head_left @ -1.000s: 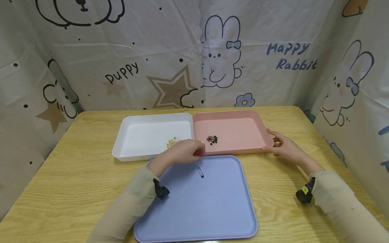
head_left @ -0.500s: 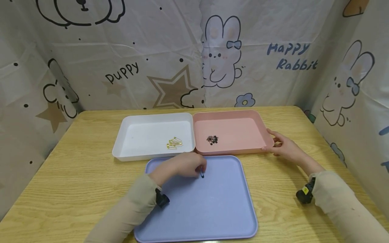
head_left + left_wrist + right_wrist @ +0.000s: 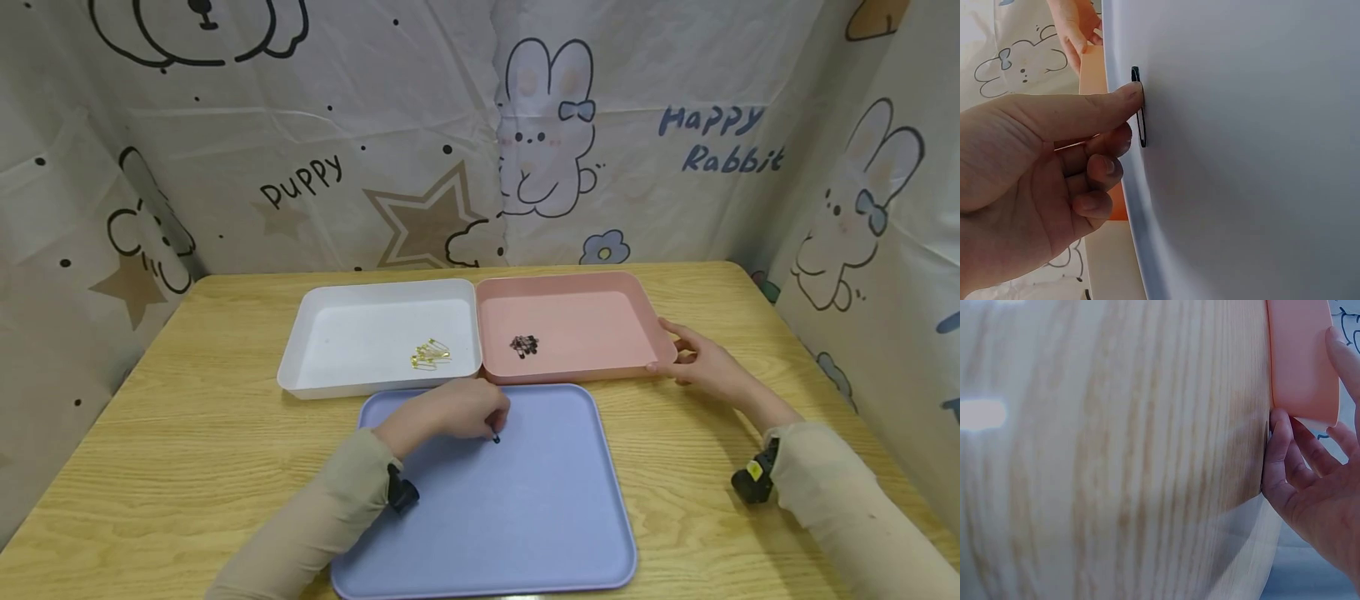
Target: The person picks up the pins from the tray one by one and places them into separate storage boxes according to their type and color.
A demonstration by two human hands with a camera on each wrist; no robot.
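Note:
A black safety pin is pinched between the thumb and index finger of my left hand, just over the far part of the lavender tray. In the left wrist view the pin sticks out on both sides of the thumb tip; the other fingers are curled. My right hand holds the near right corner of the pink tray, thumb on the front wall and fingers around the side. Inside the pink tray lies a small pile of black safety pins. Gold safety pins lie in the white tray.
White and pink trays stand side by side behind the lavender one on a wooden table. A printed cloth hangs around the back and sides.
My left hand has come down from beside the white tray's front edge to the lavender tray and taken hold of the black safety pin there. The right hand stays at the pink tray's corner.

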